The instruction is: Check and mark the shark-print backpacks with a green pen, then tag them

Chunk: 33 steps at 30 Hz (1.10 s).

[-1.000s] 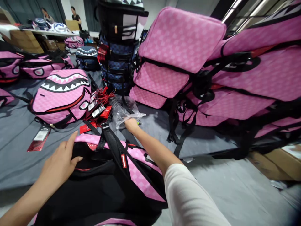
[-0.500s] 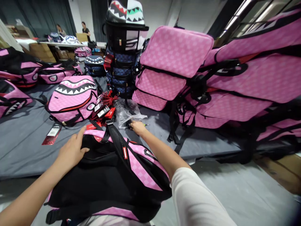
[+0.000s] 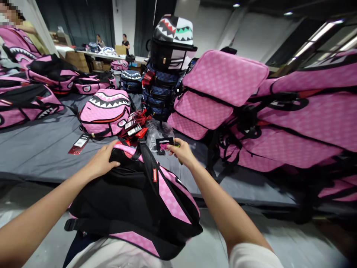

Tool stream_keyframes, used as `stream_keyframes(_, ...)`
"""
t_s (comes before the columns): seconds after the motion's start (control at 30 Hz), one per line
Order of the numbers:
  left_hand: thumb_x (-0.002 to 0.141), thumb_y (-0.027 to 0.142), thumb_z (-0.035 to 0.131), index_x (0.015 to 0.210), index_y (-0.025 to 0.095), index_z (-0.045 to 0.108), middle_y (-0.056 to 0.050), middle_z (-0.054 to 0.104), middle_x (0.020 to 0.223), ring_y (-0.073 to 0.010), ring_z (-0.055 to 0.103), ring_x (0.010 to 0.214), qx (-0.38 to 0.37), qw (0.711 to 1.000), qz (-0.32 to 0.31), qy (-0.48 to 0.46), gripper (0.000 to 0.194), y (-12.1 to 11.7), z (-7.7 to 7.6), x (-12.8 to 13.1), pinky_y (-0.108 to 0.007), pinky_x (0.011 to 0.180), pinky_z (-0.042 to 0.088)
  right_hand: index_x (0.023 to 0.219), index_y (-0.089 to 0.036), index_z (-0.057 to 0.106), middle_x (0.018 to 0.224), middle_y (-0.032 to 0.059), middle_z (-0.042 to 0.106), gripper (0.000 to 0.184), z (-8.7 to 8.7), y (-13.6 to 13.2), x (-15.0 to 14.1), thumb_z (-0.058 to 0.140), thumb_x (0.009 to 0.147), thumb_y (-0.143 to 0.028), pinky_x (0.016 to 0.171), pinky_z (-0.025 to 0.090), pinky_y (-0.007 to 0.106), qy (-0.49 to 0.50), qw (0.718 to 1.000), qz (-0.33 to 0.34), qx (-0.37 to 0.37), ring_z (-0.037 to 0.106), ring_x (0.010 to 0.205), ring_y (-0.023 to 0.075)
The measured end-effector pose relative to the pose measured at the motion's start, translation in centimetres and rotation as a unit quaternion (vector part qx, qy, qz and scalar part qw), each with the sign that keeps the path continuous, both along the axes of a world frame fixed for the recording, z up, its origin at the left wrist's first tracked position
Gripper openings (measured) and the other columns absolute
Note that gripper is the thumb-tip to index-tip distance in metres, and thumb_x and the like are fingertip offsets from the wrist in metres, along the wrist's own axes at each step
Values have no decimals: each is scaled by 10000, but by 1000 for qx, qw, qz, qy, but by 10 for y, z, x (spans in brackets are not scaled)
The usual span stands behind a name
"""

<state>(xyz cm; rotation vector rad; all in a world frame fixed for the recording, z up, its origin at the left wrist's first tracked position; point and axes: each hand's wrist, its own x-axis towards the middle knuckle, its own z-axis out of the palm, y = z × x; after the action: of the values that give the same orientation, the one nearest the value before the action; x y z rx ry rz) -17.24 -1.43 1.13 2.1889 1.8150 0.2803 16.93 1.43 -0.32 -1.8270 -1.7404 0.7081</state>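
On the counter [image 3: 41, 149], bags [image 3: 220, 78] are stacked beyond the backpack [image 3: 125, 201]. Its rim [image 3: 128, 149] is clasped by half-curled left fingers [image 3: 110, 146]; past it, a card [image 3: 160, 141] is pinched by right fingers [image 3: 175, 149].

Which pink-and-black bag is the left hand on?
The nearest bag, at the table's near edge, black panel facing the camera. The left hand is on its top edge; the other pink bags sit farther off, clear of that hand.

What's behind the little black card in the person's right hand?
Crumpled clear plastic shows behind the card, on the gray tabletop. Whatever lies directly behind the card and the right hand is covered and can't be seen.
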Motion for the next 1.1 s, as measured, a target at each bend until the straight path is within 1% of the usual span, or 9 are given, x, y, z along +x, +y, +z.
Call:
stream_keyframes(0.13,917,456,636,1508,195,484,-164,421,1623,-336,346,1524,169,977,-32,-129,664,-25,14,25,-542,1240,273,871,-159,664,631,-3,678,280,34,-35,-38,695,789,-426,451,393,185,266,957,110,-21,543,472,91)
stream_keyframes(0.23,921,375,636,1226,196,688,-89,745,1202,-236,677,1111,116,955,-110,-250,358,-41,26,43,-372,1011,487,813,-164,687,705,-9,693,241,50,-54,-67,733,753,-393,555,495,215,295,937,185,-22,609,544,95)
stream_keyframes(0.33,901,321,637,884,180,713,-4,712,778,-144,634,712,75,930,-68,-353,161,-47,29,46,-258,708,469,864,-174,727,752,-19,697,228,58,-65,-82,758,752,-370,596,518,230,275,948,159,12,634,588,102)
stream_keyframes(0.43,865,334,686,816,168,664,14,656,753,-116,590,689,104,879,6,-466,175,-51,26,43,-228,657,447,896,-170,737,794,4,725,286,59,-71,-89,795,741,-404,561,493,233,298,945,134,-7,644,586,113)
stream_keyframes(0.53,867,352,700,813,163,636,11,655,759,-118,611,700,67,848,1,-526,207,-56,21,46,-228,667,482,803,-173,689,707,22,727,330,60,-77,-99,792,747,-482,479,403,223,334,929,153,-40,581,510,110)
stream_keyframes(0.67,927,362,663,988,175,672,-22,729,915,-149,686,839,97,861,-46,-497,197,-64,17,41,-267,799,549,695,-208,590,551,-5,653,345,64,-79,-108,716,817,-505,464,347,226,283,949,135,33,476,446,101)
stream_keyframes(0.8,945,430,648,1237,187,627,-103,692,1276,-238,624,1233,252,909,28,-330,380,-71,-1,2,-413,1117,468,861,-219,685,674,-8,700,116,61,-73,-107,676,853,-334,578,438,244,106,973,128,159,611,568,140)
stream_keyframes(0.97,852,557,724,1541,138,356,-220,450,1580,-369,432,1470,144,973,92,-154,886,-80,-44,-36,-569,1205,365,1042,-230,730,992,34,793,257,43,-69,-117,554,894,-114,747,496,258,-83,961,216,153,738,855,187)
stream_keyframes(1.1,859,528,733,1576,125,292,-227,423,1600,-374,428,1475,122,982,94,-110,933,-82,-54,-34,-561,1206,364,1235,-212,683,1086,67,775,444,37,-70,-125,520,862,-33,776,504,268,-165,948,233,141,729,939,212)
